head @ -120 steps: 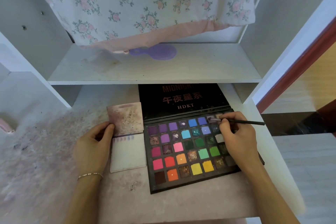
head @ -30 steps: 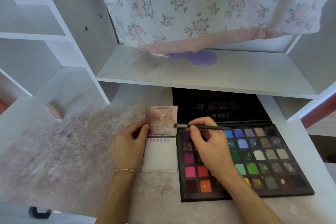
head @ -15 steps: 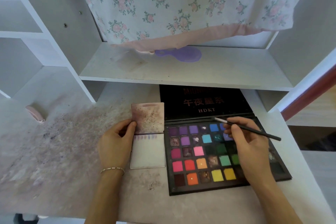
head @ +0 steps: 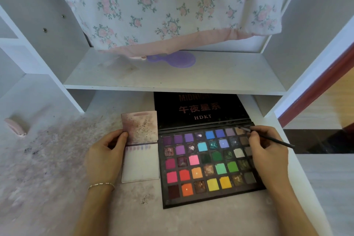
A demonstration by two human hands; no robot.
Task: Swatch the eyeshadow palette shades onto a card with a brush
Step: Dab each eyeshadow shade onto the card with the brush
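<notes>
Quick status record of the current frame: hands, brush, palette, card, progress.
left hand: holds the card's left edge near its fold
right hand: pinches the brush
brush: tip at a tan pan in the top row, far right of the palette
palette: open, flat on the desk, lid propped back under the shelf
card: left of the palette, beside it; upper flap stained
progress: one row of pale purple swatches along the card's top; the rest bare
</notes>
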